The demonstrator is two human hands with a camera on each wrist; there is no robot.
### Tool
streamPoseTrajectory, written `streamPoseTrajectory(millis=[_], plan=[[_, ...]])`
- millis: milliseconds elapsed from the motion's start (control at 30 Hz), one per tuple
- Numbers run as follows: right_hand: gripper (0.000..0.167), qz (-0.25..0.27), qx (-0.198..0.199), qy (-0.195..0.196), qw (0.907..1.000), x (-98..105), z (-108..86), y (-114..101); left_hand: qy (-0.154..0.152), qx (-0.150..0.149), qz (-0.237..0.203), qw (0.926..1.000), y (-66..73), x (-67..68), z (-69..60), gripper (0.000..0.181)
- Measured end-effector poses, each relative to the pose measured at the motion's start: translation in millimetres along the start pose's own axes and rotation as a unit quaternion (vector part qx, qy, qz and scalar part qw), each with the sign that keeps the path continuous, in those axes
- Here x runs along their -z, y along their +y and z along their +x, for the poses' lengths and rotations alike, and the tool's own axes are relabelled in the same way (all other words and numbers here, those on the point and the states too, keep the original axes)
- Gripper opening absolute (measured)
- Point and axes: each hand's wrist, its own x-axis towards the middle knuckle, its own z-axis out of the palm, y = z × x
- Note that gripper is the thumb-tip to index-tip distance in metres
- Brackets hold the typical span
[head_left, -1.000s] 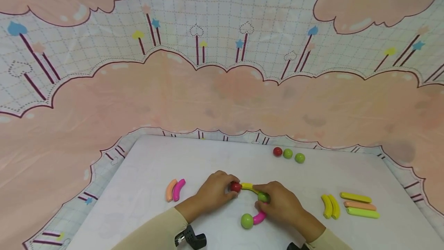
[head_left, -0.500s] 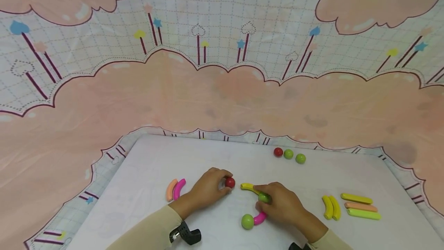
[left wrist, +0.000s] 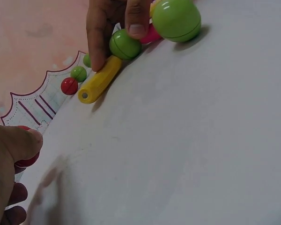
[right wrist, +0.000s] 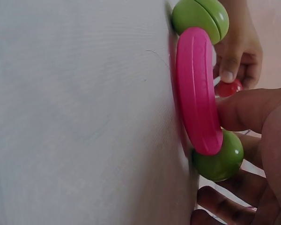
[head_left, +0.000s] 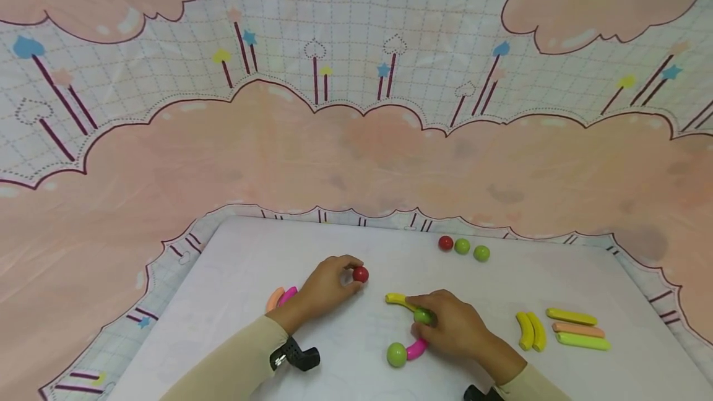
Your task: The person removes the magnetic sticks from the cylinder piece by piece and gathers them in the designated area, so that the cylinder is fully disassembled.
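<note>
My left hand [head_left: 327, 284] pinches a red ball [head_left: 361, 274] between thumb and fingers, left of a joined chain and apart from it. That chain runs from a curved yellow stick [head_left: 397, 298] through a green ball [head_left: 423, 315] and a curved pink stick [right wrist: 195, 89] to a second green ball [head_left: 397, 354]. Around the middle green ball curl the fingers and thumb of my right hand [head_left: 453, 323]; its index finger lies along the yellow stick. The left wrist view shows the yellow stick's free end, with a small grey disc in it.
At the back lie a red ball [head_left: 445, 243] and two green balls [head_left: 462, 246]. Curved yellow sticks [head_left: 531, 332] and several straight sticks [head_left: 578, 330] lie at the right. Behind my left wrist are curved orange [head_left: 274, 299] and pink sticks [head_left: 288, 295], partly covered.
My left hand has pulled the red ball off the yellow stick's end and carried it left and toward the back. The right hand and the chain have stayed in place.
</note>
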Motion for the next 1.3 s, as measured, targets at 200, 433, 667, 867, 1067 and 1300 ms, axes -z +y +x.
streamPoseTrajectory(millis=[200, 433, 667, 867, 1067, 1300], plan=[[0.046, 0.001, 0.014, 0.006, 0.9999, -0.4, 0.7, 1.8, 0.036, 0.021, -0.027, 0.9988, -7.7, 5.0, 13.1, 0.037], [0.046, 0.002, 0.02, 0.006, 0.9998, -1.1, 0.2, 3.7, 0.048, 0.035, -0.016, 0.9981, -19.9, 9.2, 27.0, 0.037], [0.047, 0.006, 0.02, 0.004, 0.9998, -1.5, -1.2, 3.3, 0.072, 0.034, -0.006, 0.9968, -37.7, 13.7, 38.3, 0.037], [0.047, 0.004, 0.015, 0.003, 0.9999, -2.0, -2.0, 2.8, 0.089, 0.046, -0.018, 0.9948, -49.7, 19.2, 47.1, 0.036], [0.047, -0.001, 0.017, 0.012, 0.9998, -2.3, -1.9, 3.0, 0.095, 0.066, -0.03, 0.9928, -52.0, 25.3, 52.4, 0.037], [0.047, -0.003, 0.027, 0.023, 0.9994, -2.6, -2.7, 4.3, 0.097, 0.085, -0.017, 0.9915, -53.5, 29.4, 55.1, 0.036]])
